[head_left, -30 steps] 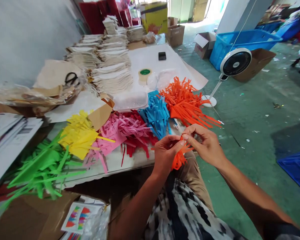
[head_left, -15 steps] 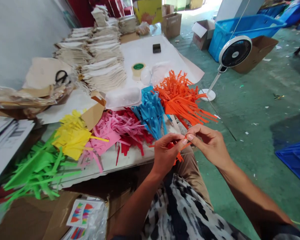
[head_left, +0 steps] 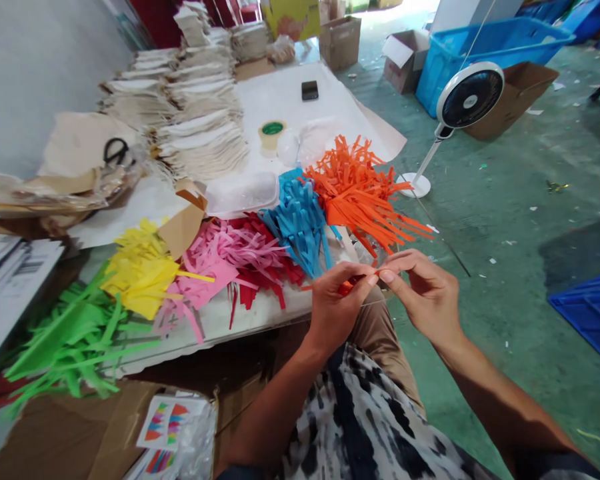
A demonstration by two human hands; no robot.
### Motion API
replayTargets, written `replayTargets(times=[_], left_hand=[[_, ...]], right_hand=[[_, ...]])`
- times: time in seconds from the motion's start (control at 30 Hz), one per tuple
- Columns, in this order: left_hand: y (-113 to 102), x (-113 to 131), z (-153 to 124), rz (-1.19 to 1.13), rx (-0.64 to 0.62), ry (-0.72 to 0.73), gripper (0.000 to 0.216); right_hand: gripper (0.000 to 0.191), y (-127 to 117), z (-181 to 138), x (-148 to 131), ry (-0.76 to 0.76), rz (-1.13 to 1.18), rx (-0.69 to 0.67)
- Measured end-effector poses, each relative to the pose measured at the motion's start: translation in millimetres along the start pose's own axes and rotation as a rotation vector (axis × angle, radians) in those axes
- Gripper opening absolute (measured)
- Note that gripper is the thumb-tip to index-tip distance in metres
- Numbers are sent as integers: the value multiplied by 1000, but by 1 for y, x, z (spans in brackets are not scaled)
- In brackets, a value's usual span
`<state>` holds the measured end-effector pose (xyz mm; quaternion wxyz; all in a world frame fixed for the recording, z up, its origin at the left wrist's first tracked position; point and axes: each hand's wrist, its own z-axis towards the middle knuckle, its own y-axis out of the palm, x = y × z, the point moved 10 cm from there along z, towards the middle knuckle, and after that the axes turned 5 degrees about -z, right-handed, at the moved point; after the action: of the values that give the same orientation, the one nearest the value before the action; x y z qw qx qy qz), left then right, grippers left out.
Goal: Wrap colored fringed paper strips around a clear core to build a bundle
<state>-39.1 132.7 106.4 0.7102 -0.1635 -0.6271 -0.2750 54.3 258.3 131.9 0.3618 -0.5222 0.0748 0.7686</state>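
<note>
Above my lap, fingertips meet over an orange paper tassel [head_left: 347, 287], most of which is hidden behind my left hand [head_left: 336, 301]. That hand is closed on it in a pinch. My right hand [head_left: 424, 293] pinches the tassel's upper end between thumb and forefinger, close against the left fingertips. Just beyond, a heap of orange tassels [head_left: 363, 200] lies at the table's right edge. Beside it are piles of blue [head_left: 297, 223], red [head_left: 270, 277], pink [head_left: 225, 250], yellow [head_left: 143, 270] and green tassels [head_left: 70, 340], running leftward along the front edge.
Stacked off-white bundles [head_left: 200, 133] stand at the back left. A clear plastic box [head_left: 243, 193], tape roll [head_left: 271, 135], phone [head_left: 310, 91] and black scissors [head_left: 116, 152] lie on the table. To the right stand a fan [head_left: 470, 97] and a blue crate [head_left: 500, 53]. Lower left is a carton [head_left: 70, 433].
Both hands have shifted very slightly right, still pinching the orange tassel. Its hanging strips have slipped from view below the left hand. The camera view has moved slightly.
</note>
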Motion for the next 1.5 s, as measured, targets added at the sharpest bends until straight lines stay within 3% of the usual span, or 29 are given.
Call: replayTargets(times=[0.13, 0.47, 0.7, 0.93, 1.17, 1.5], left_hand=[[2, 8, -1, 58, 8, 19, 6], [4, 10, -3, 9, -2, 32, 5], [9, 8, 1, 28, -57, -11, 8], [7, -9, 2, -81, 0, -101, 8], [10, -7, 1, -32, -24, -60, 7], [19, -17, -1, -84, -54, -150, 8]], right_hand=[[6, 0, -5, -4, -37, -72, 32], [8, 5, -10, 20, 191, 176, 38], [7, 2, -13, 18, 155, 56, -8], [7, 2, -16, 23, 201, 113, 3], [10, 2, -18, 22, 170, 67, 1], [19, -2, -23, 48, 349, 265, 86]])
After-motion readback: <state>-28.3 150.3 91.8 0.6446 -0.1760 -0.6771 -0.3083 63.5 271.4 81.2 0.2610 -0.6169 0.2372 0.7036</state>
